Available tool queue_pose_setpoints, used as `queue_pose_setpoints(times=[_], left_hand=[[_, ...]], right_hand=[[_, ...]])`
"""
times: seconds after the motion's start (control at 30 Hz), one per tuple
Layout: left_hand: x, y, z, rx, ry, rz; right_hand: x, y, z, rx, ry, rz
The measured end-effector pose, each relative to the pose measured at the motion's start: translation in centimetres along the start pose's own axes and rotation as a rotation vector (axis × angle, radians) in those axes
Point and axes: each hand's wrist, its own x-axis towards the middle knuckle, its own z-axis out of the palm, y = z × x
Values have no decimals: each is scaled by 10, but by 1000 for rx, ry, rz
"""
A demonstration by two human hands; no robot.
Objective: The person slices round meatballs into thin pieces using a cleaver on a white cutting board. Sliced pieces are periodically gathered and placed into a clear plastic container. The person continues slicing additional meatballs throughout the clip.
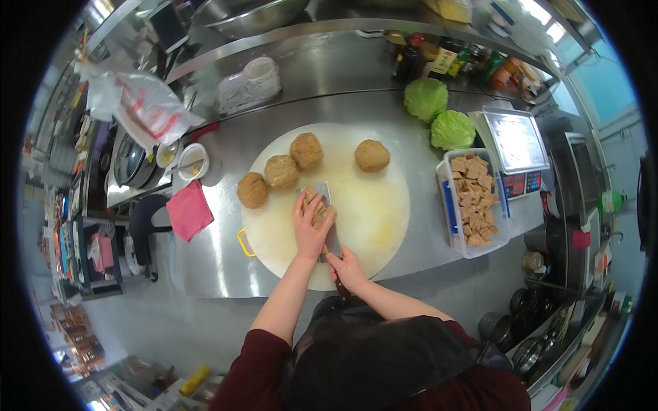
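Note:
My right hand (pixel 349 269) grips the dark wooden handle of a cleaver (pixel 333 244). Its broad metal blade points away from me over a round white cutting board (pixel 360 231). Cut pieces of a brown, dough-like food (pixel 310 193) lie over the blade. My left hand (pixel 312 236) rests on them with fingers spread, holding them against the metal and hiding part of them. Towards the board's far left edge sit several brown balls (pixel 281 171) of similar food. Another brown ball (pixel 372 155) stands apart at the far right.
On the right, a clear plastic tub (pixel 473 250) holds brown chunks, with a digital scale (pixel 515 141) behind it. Two green cabbages (pixel 426 99) sit near bottles (pixel 408 57). A pink cloth (pixel 190 210) and a white cup (pixel 194 162) are left of the board. A metal shelf (pixel 329 28) spans the back.

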Motion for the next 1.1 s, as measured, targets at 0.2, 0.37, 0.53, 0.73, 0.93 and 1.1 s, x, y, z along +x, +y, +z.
queue_pose_setpoints(times=[0.2, 0.37, 0.53, 0.73, 0.93, 1.1], left_hand=[[1, 99, 65, -116, -71, 142], [13, 213, 173, -394, -221, 247], [1, 275, 269, -566, -444, 276], [-12, 253, 300, -154, -658, 476], [55, 176, 226, -39, -196, 372], [134, 100, 147, 503, -226, 133]], right_hand=[[-60, -44, -77, -7, 192, -131], [-124, -113, -171, -117, 505, -303], [-160, -158, -260, -224, 772, -383], [-180, -175, -334, -656, 986, -406], [-187, -180, -338, -483, 904, -381], [-178, -181, -304, -386, 761, -353]])
